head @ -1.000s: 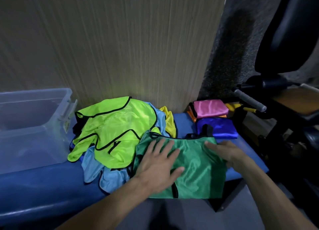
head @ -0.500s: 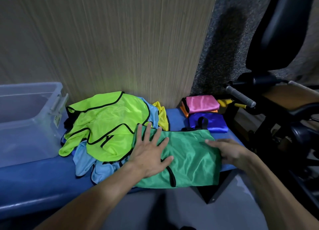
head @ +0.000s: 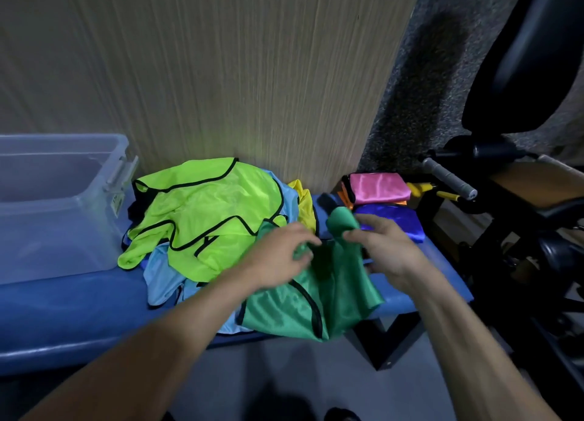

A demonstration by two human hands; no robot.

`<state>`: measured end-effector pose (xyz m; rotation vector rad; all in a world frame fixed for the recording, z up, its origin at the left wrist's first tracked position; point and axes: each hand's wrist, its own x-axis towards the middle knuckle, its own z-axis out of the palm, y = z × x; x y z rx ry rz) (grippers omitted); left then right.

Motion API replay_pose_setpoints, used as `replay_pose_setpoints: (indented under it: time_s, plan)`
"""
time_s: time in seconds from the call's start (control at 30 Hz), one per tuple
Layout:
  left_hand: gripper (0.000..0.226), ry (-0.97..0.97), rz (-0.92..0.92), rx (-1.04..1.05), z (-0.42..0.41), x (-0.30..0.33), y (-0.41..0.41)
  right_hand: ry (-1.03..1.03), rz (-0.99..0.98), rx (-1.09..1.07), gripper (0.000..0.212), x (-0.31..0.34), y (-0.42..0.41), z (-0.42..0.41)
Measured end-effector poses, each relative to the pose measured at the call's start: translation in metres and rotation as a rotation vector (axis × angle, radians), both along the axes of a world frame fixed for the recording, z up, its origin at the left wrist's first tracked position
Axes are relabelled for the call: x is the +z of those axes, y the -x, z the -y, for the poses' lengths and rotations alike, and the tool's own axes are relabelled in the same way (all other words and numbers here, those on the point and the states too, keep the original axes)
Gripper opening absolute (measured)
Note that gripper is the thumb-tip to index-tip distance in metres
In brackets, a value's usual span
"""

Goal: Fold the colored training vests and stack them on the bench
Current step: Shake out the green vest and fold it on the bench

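Both hands have left their flat press on the green vest (head: 344,294) and now bunch it up between them, its upper part lifted off the blue bench (head: 79,310). That bench carries everything: at its left end a clear plastic bin (head: 57,205), beside it a loose heap topped by a lime vest (head: 215,208) over light blue (head: 164,281) and yellow ones (head: 305,205). Folded pink (head: 379,188) and purple vests (head: 398,221) lie at the far right end. The left hand (head: 278,256) curls into green cloth, though motion blur makes its grip hard to read. The right hand (head: 384,246) pinches a raised fold of the vest.
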<state>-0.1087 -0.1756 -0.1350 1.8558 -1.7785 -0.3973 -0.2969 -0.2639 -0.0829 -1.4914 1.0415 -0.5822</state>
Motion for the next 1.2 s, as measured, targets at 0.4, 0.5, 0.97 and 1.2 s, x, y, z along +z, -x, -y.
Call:
replay_pose_setpoints:
  time_s: [0.4,0.5,0.97,1.2]
  plan:
    - [0.033,-0.064,-0.755,0.416,-0.006,0.002,-0.032,0.572,-0.226,0.388,0.077,-0.048,-0.09,-0.06]
    - [0.048,-0.022,-0.658,0.411,-0.007,0.0,-0.027,0.586,-0.17,0.446,0.085,-0.056,-0.075,-0.063]
    - [0.049,0.157,-0.444,0.519,-0.006,-0.013,-0.029,1.085,-0.63,0.385,0.047,-0.104,0.01,-0.087]
    - [0.049,0.171,-0.431,0.543,-0.006,-0.016,-0.029,1.232,-0.581,0.379,0.036,-0.12,0.018,-0.092]
